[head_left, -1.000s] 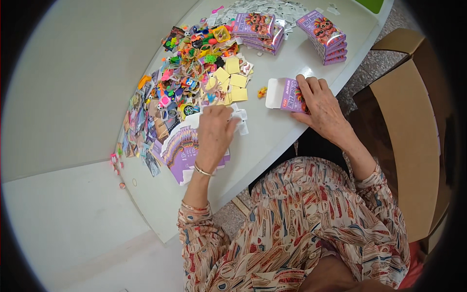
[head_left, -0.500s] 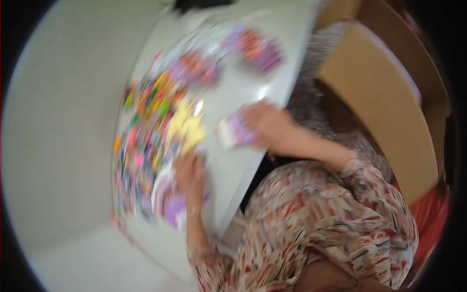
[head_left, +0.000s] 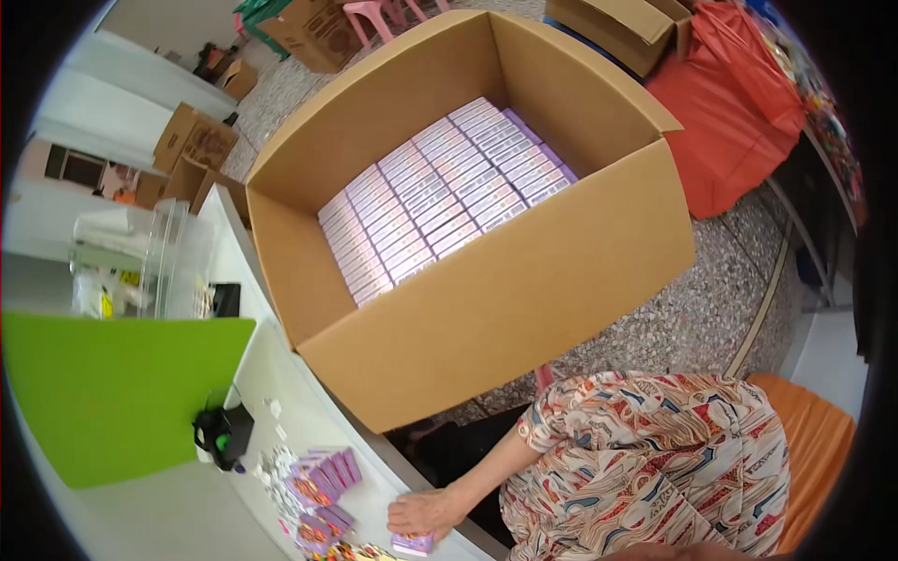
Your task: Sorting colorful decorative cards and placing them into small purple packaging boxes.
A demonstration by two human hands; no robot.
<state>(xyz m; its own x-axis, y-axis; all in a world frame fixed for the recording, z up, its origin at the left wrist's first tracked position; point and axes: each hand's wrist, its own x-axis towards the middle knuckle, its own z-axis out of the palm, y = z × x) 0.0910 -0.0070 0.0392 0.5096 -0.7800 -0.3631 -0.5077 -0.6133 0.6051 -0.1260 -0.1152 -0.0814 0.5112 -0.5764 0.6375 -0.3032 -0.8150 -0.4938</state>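
small purple box under our hand at the table edge

small purple box (head_left: 412, 543) sits on the white table (head_left: 271, 374) at the very bottom of the head view, touching the near edge. one of our hands (head_left: 426, 512) rests on top of it, fingers curled loosely over it. we judge it to be the right hand from the patterned sleeve (head_left: 561, 421) it comes from. our left hand is out of the picture.

just left of the hand lie more purple boxes (head_left: 323, 477) in a loose cluster, with small white scraps (head_left: 271, 463) beside them and a black tape dispenser (head_left: 223, 435) further along. a green panel (head_left: 112, 393) stands over the far side of the table, and clear plastic containers (head_left: 173, 252) rise behind it.

beside the table, on the speckled floor (head_left: 692, 318), stands a large open cardboard carton (head_left: 524, 280), its bottom lined with neat rows of purple boxes (head_left: 440, 196). a red bag (head_left: 730, 122) lies beyond it, more cartons (head_left: 196, 140) sit in the far corner, and pink stools (head_left: 374, 11) show at the top edge.

the bottom edge cuts off the box and some bright bits beside it, so we cannot tell how firmly the fingers grip.
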